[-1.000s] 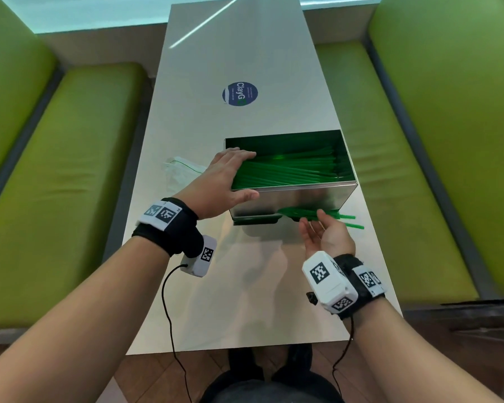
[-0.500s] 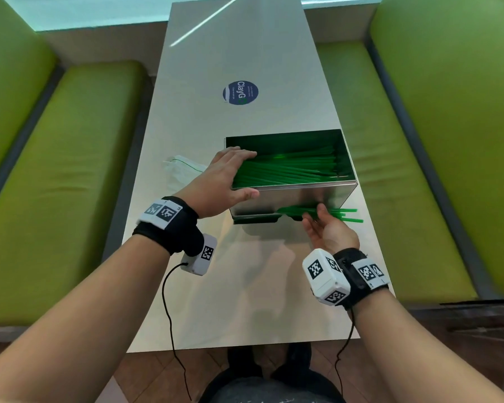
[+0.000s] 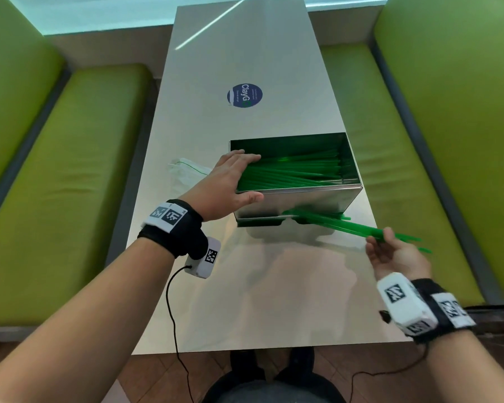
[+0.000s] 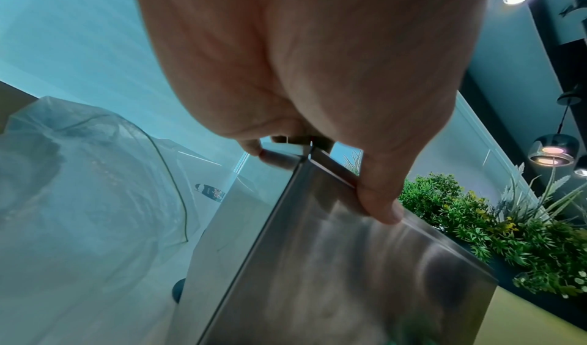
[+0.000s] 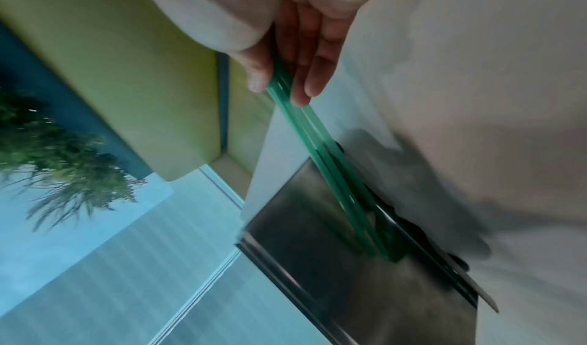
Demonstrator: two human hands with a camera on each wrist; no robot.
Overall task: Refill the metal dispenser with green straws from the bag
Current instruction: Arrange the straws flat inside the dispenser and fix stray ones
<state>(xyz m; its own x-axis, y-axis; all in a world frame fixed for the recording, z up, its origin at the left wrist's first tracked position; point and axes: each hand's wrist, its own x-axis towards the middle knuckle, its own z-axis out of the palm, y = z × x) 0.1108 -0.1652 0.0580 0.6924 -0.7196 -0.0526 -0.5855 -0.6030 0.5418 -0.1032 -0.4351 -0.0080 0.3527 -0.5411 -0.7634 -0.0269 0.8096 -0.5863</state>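
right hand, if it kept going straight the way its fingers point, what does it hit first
Probably the dispenser. The right hand pinches a few straws, and in the right wrist view its fingers point along them toward the dispenser's lower front, where the straws' far ends sit. Nothing else shows in between, though depth is unclear.

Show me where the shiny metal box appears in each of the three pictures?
Head view: the metal dispenser stands mid-table, right of centre.
Left wrist view: its steel wall fills the lower middle, under the left hand.
Right wrist view: it sits at lower right.
Shared landmark: the dispenser's own upright steel corner edge.
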